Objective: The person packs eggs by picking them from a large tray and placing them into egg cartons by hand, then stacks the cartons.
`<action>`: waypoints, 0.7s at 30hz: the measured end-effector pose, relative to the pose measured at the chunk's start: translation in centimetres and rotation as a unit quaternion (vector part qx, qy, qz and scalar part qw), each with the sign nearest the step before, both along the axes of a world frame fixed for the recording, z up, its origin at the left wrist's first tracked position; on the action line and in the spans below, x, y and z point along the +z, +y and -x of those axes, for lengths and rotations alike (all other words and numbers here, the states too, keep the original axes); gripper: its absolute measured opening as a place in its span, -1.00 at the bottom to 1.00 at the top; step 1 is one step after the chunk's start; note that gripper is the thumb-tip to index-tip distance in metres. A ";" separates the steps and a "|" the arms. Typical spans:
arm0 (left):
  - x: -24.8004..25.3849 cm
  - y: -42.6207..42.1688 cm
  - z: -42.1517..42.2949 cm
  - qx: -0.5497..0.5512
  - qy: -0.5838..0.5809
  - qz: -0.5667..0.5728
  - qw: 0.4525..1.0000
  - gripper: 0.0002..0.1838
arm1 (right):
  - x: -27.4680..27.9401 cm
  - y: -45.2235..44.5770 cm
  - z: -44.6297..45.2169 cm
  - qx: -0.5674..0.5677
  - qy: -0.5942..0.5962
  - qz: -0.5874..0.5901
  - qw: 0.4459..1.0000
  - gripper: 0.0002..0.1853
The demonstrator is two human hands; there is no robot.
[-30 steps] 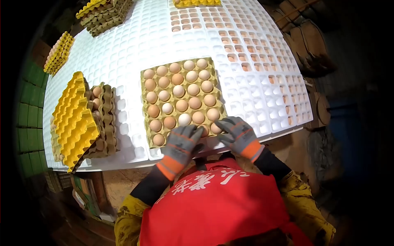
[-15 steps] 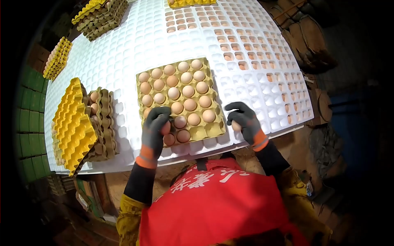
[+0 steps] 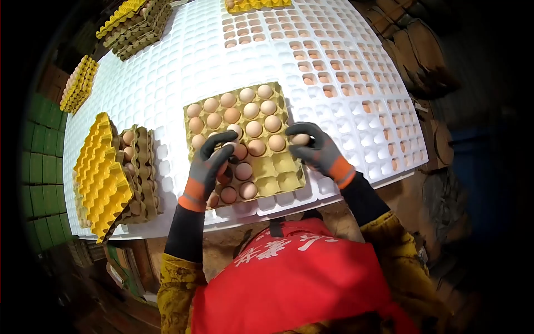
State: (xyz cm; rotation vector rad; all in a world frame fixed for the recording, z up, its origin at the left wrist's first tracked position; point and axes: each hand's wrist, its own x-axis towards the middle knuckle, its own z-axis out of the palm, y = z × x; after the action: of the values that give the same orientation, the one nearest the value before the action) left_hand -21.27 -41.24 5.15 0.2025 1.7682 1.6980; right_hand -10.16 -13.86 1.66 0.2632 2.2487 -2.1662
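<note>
A pulp egg tray (image 3: 278,182) holding brown eggs (image 3: 253,129) lies on the white dimpled panels before me. Several cups at its near right corner are bare. My right hand (image 3: 320,149), in a grey glove with an orange cuff, is closed around an egg (image 3: 301,140) at the tray's right edge; its palm is hidden. My left hand (image 3: 208,161), gloved alike, curls over the tray's left side. A shaded egg (image 3: 222,168) shows beneath its thumb and seems to be in its grip, though the fingers partly cover it.
Filled pulp trays (image 3: 146,178) stand at the left under a tilted yellow tray (image 3: 103,175). More stacked trays (image 3: 139,30) are at the far left, with another yellow stack (image 3: 79,83) nearer. Eggs fill many white panel cups (image 3: 347,64) at the right. Green crates (image 3: 41,183) stand beyond the left edge.
Two eggs have left the tray's near right part. My right hand has moved left and up to the tray's edge with an egg in its fingers. My left hand has shifted slightly upward.
</note>
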 end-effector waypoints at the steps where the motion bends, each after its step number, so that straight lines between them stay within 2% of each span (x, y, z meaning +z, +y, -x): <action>1: -0.3 1.0 0.3 -0.039 0.210 0.093 0.972 -0.53 | 2.1 -0.6 0.8 0.044 0.047 -0.216 0.974 -0.53; 2: -1.0 2.1 0.4 -0.076 0.412 0.177 0.891 -0.52 | 2.6 -1.5 1.3 0.043 0.050 -0.426 0.902 -0.54; 3: -2.0 3.0 0.3 -0.084 0.474 0.250 0.840 -0.47 | 2.5 -2.2 1.8 0.064 0.026 -0.525 0.848 -0.56; 4: -0.3 4.8 -0.4 -0.148 0.458 0.360 0.799 -0.49 | 2.3 -2.9 2.3 0.083 -0.001 -0.618 0.782 -0.58; 6: -1.9 6.6 -1.0 -0.177 0.501 0.450 0.718 -0.53 | 1.6 -3.3 3.3 0.102 -0.023 -0.648 0.755 -0.43; 8: -3.1 7.3 -0.7 -0.189 0.497 0.489 0.692 -0.55 | 2.6 -2.8 3.2 0.101 -0.038 -0.616 0.780 -0.49; 10: -2.4 7.0 -1.1 -0.156 0.542 0.444 0.697 -0.58 | 1.3 -1.1 2.4 0.052 -0.001 -0.518 0.854 -0.48; 12: -0.9 6.9 -1.1 -0.130 0.488 0.404 0.763 -0.58 | -1.8 1.5 1.4 0.016 0.090 -0.219 0.971 -0.40; 13: -0.7 6.1 -1.2 -0.081 0.474 0.357 0.800 -0.58 | -1.4 2.7 0.2 -0.003 0.008 -0.011 1.000 -0.41; 14: -0.4 5.7 -1.5 -0.032 0.458 0.309 0.833 -0.57 | -1.0 4.1 -1.5 -0.022 -0.075 0.198 0.977 -0.42; 15: 1.1 6.3 -1.9 -0.015 0.389 0.283 0.877 -0.57 | -2.3 6.1 -2.9 -0.042 -0.102 0.248 0.962 -0.43; 16: 1.8 7.0 -2.4 -0.016 0.411 0.252 0.876 -0.53 | -2.9 7.9 -4.5 -0.079 -0.119 0.255 0.956 -0.41; 17: 1.8 8.6 -3.1 -0.008 0.455 0.255 0.853 -0.51 | -4.4 10.6 -6.1 -0.076 -0.131 0.258 0.954 -0.42; 18: 1.8 10.6 -4.2 -0.001 0.497 0.260 0.828 -0.48 | -5.2 12.6 -7.0 -0.118 -0.137 0.186 0.966 -0.45; 19: 2.5 13.1 -4.9 -0.039 0.313 0.269 0.910 -0.46 | -5.4 15.3 -7.4 -0.122 -0.160 0.159 0.967 -0.46; 20: 0.8 16.1 -5.6 -0.023 0.453 0.207 0.867 -0.47 | -5.7 17.3 -7.6 -0.162 -0.145 0.105 0.970 -0.47; 21: -0.1 19.2 -5.7 -0.049 0.489 0.231 0.840 -0.48 | -6.1 19.7 -7.2 -0.148 -0.101 0.012 0.984 -0.48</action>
State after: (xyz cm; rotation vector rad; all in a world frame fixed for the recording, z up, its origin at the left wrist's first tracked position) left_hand -15.62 -22.06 5.05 1.0659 2.7618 1.0553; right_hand -2.91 5.82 -4.48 0.8245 2.1857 -2.1728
